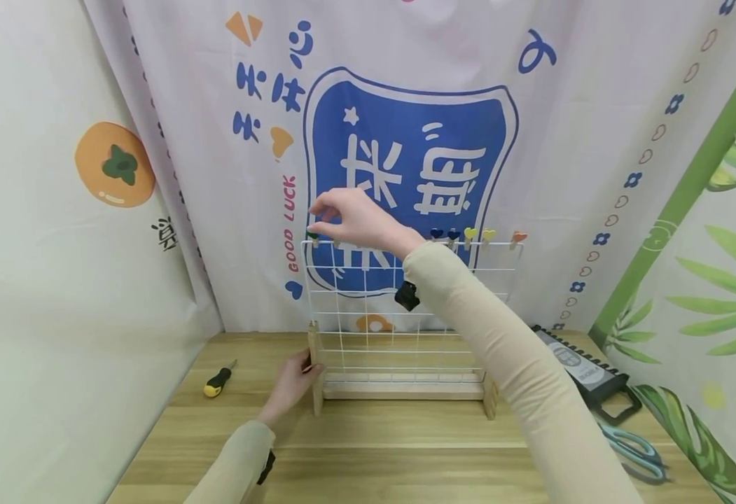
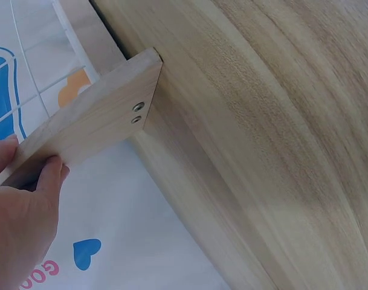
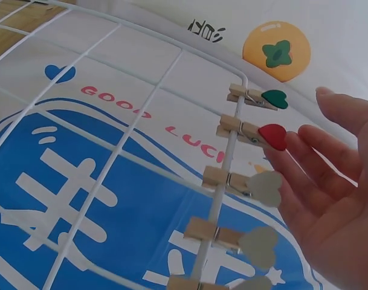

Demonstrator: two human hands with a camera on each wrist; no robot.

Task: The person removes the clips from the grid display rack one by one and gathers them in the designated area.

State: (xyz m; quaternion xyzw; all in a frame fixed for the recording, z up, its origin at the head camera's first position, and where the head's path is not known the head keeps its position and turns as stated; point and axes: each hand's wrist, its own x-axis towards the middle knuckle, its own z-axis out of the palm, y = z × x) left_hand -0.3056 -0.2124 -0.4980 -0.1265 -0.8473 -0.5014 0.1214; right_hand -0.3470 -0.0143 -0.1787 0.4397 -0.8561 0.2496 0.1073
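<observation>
A white wire grid (image 1: 368, 333) stands on the table in a wooden stand (image 1: 405, 392). My left hand (image 1: 295, 381) grips the stand's left wooden upright (image 2: 105, 112) between thumb and fingers. Above the grid's top left corner is my right hand (image 1: 361, 220), with thumb and fingers spread apart. In the right wrist view, its fingertips are right at a red heart clothespin (image 3: 272, 137) clipped on the top wire. Beside that clip sit a green heart clothespin (image 3: 274, 99) and several with pale grey hearts, among them a grey heart clothespin (image 3: 265, 188).
Farther right on the top wire are dark blue clips, a yellow heart clip (image 1: 470, 234) and an orange heart clip (image 1: 519, 237). A screwdriver (image 1: 218, 383) lies on the left. At right are a handsaw (image 1: 585, 371) and blue-handled scissors (image 1: 635, 448). A printed curtain (image 1: 569, 140) hangs behind.
</observation>
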